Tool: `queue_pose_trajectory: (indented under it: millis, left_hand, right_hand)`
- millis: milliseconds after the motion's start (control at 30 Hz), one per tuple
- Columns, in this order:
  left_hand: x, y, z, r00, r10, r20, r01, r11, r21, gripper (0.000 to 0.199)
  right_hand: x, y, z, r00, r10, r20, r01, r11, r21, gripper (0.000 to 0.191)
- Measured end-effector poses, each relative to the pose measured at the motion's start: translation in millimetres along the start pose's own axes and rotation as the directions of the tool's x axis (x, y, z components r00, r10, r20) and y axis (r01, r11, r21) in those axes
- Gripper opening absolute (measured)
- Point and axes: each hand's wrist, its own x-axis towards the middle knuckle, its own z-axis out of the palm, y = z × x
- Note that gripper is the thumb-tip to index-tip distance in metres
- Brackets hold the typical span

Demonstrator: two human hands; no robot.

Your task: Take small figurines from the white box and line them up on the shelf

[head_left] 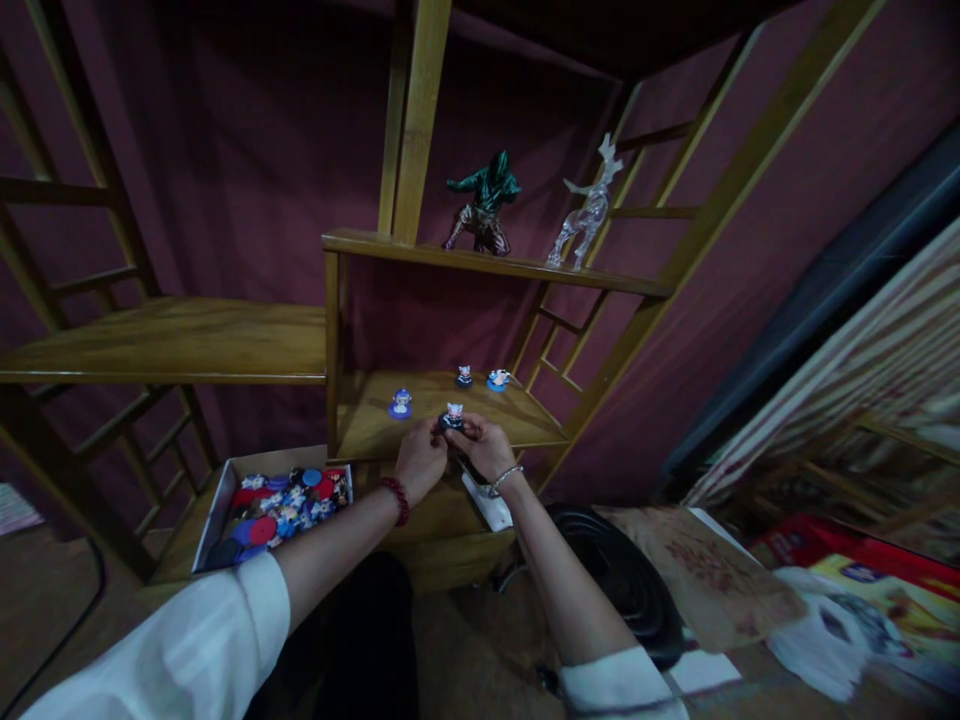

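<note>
A small figurine point(453, 416) with a white and pink head and a dark round base is held between both hands at the front of the middle shelf. My left hand point(421, 456) pinches its base from the left, and my right hand point(486, 446) grips it from the right. Behind it on the shelf stand a similar dark-based figurine point(464, 376) and a blue-based white one point(498, 379). A purple figurine point(400, 403) stands on the left part of that shelf.
An open box point(217, 515) of several small figurines lies at lower left. Above, the upper shelf point(525, 268) carries a green figure point(486, 203) and a clear deer point(587, 212). A white object point(491, 505) lies below my right wrist. Black coiled item point(611, 580) sits right.
</note>
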Motion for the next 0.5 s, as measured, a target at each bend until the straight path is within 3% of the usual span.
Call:
queue_pose_trajectory:
  millis: [167,367,500]
  left_hand:
    - [3.4,1.3,4.8,0.981,0.193,0.019,-0.188,0.920,0.345,0.038]
    - [16.0,-3.9,11.7,0.962,0.258,0.089,-0.271,0.867,0.417,0.036]
    - [26.5,-6.1,15.3,0.964,0.251,0.088,-0.265,0.869,0.419,0.037]
  right_hand:
    - [18.1,1.9,-0.5,0.999,0.040,0.020,-0.039,0.998,-0.041,0.029]
    - [36.6,-1.6,2.4,0.999,0.039,0.012,-0.038,0.993,-0.109,0.025]
    - [47.9,-2.8,4.5,0.999,0.046,0.014,-0.044,0.989,-0.140,0.026]
